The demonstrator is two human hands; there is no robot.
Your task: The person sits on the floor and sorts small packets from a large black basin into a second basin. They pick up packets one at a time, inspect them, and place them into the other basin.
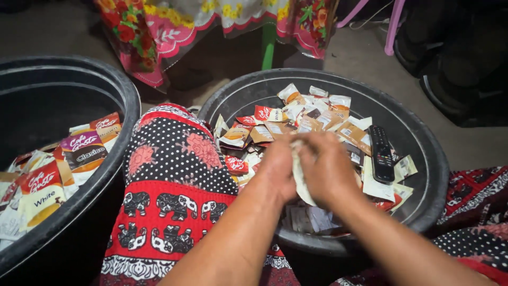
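Observation:
My left hand and my right hand meet over a round black basin, both gripping one pale, crumpled sachet wrapper between them. Below and behind the hands lies a heap of empty sachet wrappers in cream, orange and red. A black remote control rests on the heap, just right of my right hand. My forearms come in from the bottom of the view.
A second black tub at the left holds flattened sachet wrappers. My knee in red, black and white patterned cloth sits between the tubs. A floral tablecloth hangs behind, with a green leg.

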